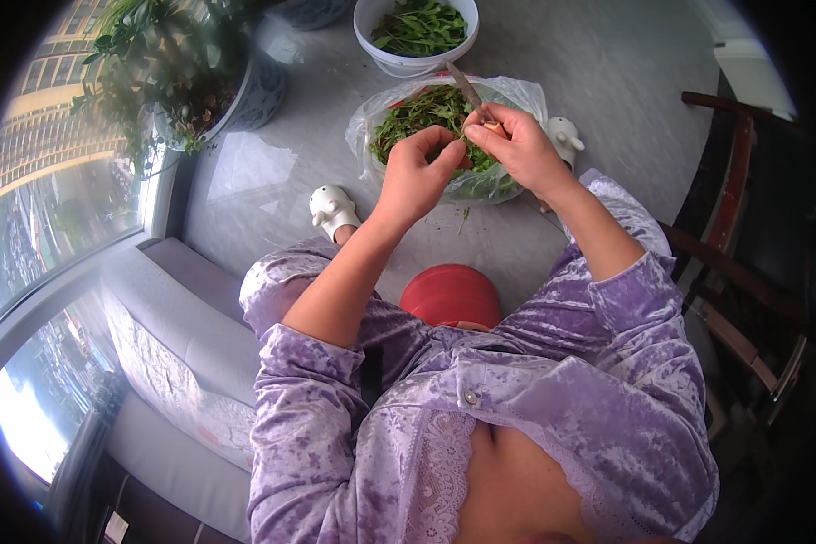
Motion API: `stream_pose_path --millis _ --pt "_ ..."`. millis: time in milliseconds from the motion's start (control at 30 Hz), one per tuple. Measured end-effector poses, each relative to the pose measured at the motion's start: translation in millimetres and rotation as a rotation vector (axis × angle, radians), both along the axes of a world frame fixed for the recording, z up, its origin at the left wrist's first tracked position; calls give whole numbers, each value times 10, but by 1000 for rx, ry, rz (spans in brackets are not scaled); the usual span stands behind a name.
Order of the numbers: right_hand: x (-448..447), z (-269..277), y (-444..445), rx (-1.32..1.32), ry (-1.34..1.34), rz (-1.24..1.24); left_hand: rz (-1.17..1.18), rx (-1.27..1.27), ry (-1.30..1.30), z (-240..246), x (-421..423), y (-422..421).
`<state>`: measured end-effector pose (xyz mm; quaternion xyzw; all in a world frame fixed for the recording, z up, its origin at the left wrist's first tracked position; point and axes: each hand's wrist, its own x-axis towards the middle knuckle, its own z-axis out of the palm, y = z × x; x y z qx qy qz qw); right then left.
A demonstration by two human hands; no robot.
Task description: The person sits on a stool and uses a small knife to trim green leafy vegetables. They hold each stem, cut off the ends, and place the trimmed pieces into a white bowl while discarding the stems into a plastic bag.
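Note:
My right hand grips a knife by its orange-brown handle, and the dull, stained blade points up and away. My left hand is close beside it, thumb and forefinger pinched at a thin bit of green stem. Most of that stem is hidden by the fingers. Under both hands a clear plastic bag lies wide open on the floor, filled with leafy greens. Just beyond it stands a white bucket holding more green leaves.
A potted plant in a blue-and-white pot stands left by the window. My feet wear white slippers either side of the bag. A red stool is beneath me. A dark wooden chair stands right, a grey sofa left.

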<state>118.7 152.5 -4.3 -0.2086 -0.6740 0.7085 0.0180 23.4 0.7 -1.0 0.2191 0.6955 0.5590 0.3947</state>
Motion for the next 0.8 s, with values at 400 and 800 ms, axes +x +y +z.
stream_pose_path --millis 400,800 --pt "-2 2 13 -89 -54 11 12 74 -271 -19 -24 -18" --pt "144 116 -101 695 39 125 216 -24 90 -65 -88 -12"
